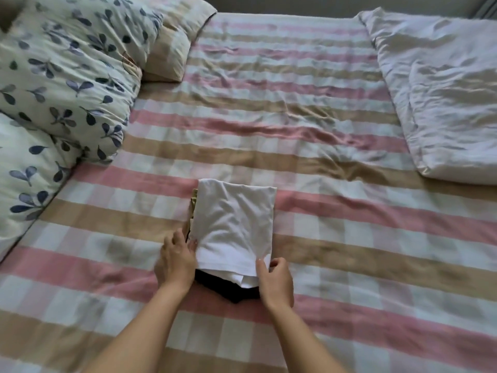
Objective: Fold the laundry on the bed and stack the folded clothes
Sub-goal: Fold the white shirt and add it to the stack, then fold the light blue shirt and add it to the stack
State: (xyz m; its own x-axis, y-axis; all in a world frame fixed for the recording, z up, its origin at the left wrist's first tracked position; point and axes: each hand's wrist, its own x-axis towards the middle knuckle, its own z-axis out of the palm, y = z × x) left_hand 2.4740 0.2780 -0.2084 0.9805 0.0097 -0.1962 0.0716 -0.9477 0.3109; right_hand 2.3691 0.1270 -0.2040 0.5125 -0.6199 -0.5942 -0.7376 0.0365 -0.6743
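A folded white garment lies on top of a small stack in the middle of the bed. Under it a black garment sticks out at the near edge, and an olive-tan one shows at the left side. My left hand presses against the stack's left side, fingers at the white garment's edge. My right hand pinches the white garment's near right corner between thumb and fingers.
The bed has a pink, tan and white striped sheet. A leaf-print duvet is heaped at the left, with a striped pillow behind it. A white folded quilt lies at the far right.
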